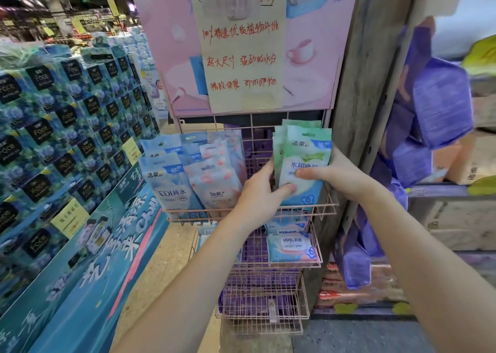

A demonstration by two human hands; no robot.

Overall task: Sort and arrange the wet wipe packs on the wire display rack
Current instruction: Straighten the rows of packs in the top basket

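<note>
Head view: your left hand (pixel 257 189) and right hand (pixel 341 175) both grip the stack of green wet wipe packs (pixel 306 162), each with its thumb pressed on the front pack and its fingers curled round the side edges. The stack stands upright at the right end of the top basket of the wire display rack (pixel 326 207). The blue packs (pixel 166 183) and pink packs (pixel 214 183) lean at the left end, and open wire lies between the groups. To do this step well, square the green stack edge to edge, seat its lower edge fully behind the front rail, and face the printed side outward. The packs are flat, soft film pouches with a glossy skin, and likely to slip or fan apart if you loosen one side first. The rack is thin pink-coated wire in an open grid. A further pack (pixel 291 246) lies flat in the basket below.
</note>
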